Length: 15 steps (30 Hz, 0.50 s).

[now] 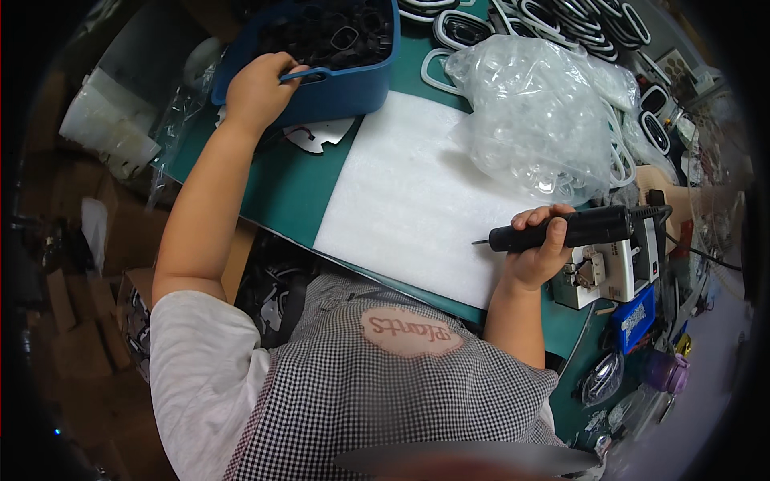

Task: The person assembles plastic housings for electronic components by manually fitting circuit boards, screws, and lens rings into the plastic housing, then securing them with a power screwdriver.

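Note:
A blue plastic bin (353, 94) full of small black parts (321, 38) stands at the far left of the table. My left hand (258, 90) reaches out to it, its fingers closed over the bin's blue handle at the near rim. In my right hand (536, 258) lies a black electric screwdriver (600, 228), held level with the thumb and fingers around its body. The thin bit points left, over the right side of a white foam sheet (393, 188). Nothing touches the bit.
A clear plastic bag (537, 120) of pale parts sits beyond the sheet. Black and white oval frames (465, 30) pile up behind it. To the right are a small white machine (618, 268), a blue tray (634, 319) and the screwdriver's cable. A clear plastic-lined container (112, 120) stands left.

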{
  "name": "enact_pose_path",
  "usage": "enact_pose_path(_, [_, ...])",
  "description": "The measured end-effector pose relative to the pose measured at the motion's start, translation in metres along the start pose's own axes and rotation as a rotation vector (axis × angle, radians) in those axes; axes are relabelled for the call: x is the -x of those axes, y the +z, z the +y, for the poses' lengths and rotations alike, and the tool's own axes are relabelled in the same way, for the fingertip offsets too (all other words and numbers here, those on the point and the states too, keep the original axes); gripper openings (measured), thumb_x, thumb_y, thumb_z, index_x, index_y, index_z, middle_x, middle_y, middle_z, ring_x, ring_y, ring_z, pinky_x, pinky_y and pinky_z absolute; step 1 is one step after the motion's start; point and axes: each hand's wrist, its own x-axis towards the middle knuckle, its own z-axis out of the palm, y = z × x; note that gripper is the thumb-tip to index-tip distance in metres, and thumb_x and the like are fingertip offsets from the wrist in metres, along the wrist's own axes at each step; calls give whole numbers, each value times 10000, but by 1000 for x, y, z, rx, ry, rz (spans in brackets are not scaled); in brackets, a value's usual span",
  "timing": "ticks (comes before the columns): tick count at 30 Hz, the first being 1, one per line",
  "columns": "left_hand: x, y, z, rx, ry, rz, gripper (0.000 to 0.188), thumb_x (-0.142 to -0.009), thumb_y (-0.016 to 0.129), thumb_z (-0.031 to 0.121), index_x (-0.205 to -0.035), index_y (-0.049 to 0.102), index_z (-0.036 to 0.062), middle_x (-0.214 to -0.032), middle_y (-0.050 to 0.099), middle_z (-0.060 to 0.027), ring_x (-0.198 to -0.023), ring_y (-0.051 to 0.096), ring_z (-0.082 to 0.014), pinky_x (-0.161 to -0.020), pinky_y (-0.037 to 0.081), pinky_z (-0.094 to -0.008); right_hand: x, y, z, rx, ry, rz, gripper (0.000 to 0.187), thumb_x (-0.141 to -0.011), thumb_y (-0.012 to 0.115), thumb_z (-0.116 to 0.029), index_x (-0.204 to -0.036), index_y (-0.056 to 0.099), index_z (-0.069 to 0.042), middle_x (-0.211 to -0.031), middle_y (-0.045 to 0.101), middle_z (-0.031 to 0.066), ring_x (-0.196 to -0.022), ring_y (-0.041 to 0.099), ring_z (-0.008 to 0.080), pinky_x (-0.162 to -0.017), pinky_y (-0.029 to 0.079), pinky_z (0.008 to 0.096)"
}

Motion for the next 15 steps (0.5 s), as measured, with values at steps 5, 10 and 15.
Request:
enact_pose_path(5, [-2,-11,-5,110,-3,-121,180,-804,688,135,-979,688,94,-915,646,-61,-832,635,-242,-735,505,-332,-2,-1,3,-38,-7,20,340,-898,656,-250,-1108,511,-25,-761,550,100,-619,565,210,-583,502,317])
enact_pose_path(10, [-13,-16,9,17,-13,-257,227,-809,723,162,-1027,693,108,-950,638,-56,-827,623,-230,-736,505,-326,0,-2,1,22,15,-23,345,-934,603,-301,-1137,478,-53,-772,540,80,-625,554,194,-604,495,320])
enact_pose_path(15, [-6,-30,17,-257,251,-200,398,-803,674,76,-1192,625,149,-1099,603,-64,-933,621,-274,-787,515,-373,-1,-3,1,10,5,-17,352,-930,606,-308,-1141,490,-51,-778,538,76,-618,550,191,-606,496,316])
